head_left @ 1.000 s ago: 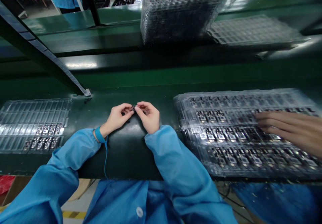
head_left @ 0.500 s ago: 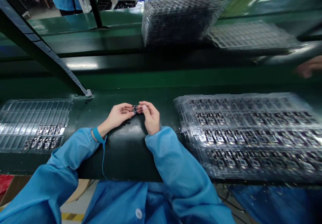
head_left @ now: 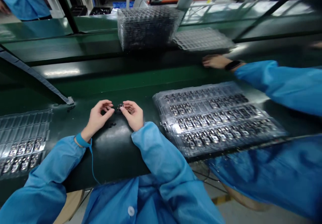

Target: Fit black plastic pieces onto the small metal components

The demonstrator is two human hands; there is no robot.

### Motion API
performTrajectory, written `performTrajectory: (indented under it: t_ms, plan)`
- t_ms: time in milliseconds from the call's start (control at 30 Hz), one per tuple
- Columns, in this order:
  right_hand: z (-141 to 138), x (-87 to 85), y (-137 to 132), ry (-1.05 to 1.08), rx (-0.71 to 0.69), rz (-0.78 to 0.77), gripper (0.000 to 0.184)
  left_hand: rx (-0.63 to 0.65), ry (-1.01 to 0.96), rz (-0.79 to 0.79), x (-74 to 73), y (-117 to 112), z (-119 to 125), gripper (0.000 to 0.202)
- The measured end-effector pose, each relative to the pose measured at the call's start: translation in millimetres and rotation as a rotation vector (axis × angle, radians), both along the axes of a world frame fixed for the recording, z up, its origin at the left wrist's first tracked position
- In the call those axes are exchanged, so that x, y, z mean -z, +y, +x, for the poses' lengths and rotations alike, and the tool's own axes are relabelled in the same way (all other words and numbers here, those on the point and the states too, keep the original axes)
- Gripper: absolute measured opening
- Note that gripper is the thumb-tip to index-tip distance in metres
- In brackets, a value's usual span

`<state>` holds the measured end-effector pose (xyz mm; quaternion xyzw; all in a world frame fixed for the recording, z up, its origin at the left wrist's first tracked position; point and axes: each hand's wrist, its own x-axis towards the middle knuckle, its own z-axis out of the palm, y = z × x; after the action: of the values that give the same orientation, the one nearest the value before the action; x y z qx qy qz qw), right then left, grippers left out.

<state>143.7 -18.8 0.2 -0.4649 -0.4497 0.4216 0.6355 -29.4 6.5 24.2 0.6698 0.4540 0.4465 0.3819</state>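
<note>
Between the thumb and fingers of my right hand is a small dark electronic module, held just above the green bench. Its fine detail is too small to make out. My left hand, with a blue wrist strap and cord, is just to the left of it, thumb and fingers apart and holding nothing. Small black bits lie on the bench below the hands. To the right, a stack of clear plastic trays carries rows of similar modules. Another clear tray at the left has modules in its nearer rows.
A co-worker's hand with a black wristband reaches over the far right of the bench. Tall stacked clear trays and a flatter tray sit on the ledge behind. A slanted dark post rises at left.
My left hand has come off the module and opened; my right hand keeps it. The view has swung right, and the co-worker's arm now reaches further in.
</note>
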Motion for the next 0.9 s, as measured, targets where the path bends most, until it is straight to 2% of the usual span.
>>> performTrajectory:
  t_ms: [100,200,367,467,533,667,900]
  plan:
    - [1,-15.6,0,0.074,0.124,0.0,0.036,-0.198,-0.05,0.06,6.0,17,-14,0.028]
    - [5,-44.5,-12,0.169,0.198,0.039,0.032,-0.303,-0.075,0.012,17.3,31,-24,0.024]
    - [30,-107.1,-51,0.211,0.317,0.156,0.023,-0.272,0.03,-0.018,25.2,32,-26,0.025]
    - [53,-131.1,-70,0.138,0.369,0.176,0.022,-0.223,0.101,0.003,23.0,26,-23,0.024]
    - [66,-136.1,-77,0.044,0.398,0.145,0.024,-0.207,0.124,0.006,22.3,25,-23,0.023]
    - [79,-132.9,-81,-0.158,0.476,0.094,0.029,-0.196,0.141,-0.008,24.4,26,-24,0.023]
    - [85,-133.7,-81,-0.277,0.45,0.088,0.03,-0.172,0.155,0.002,26.0,25,-25,0.023]
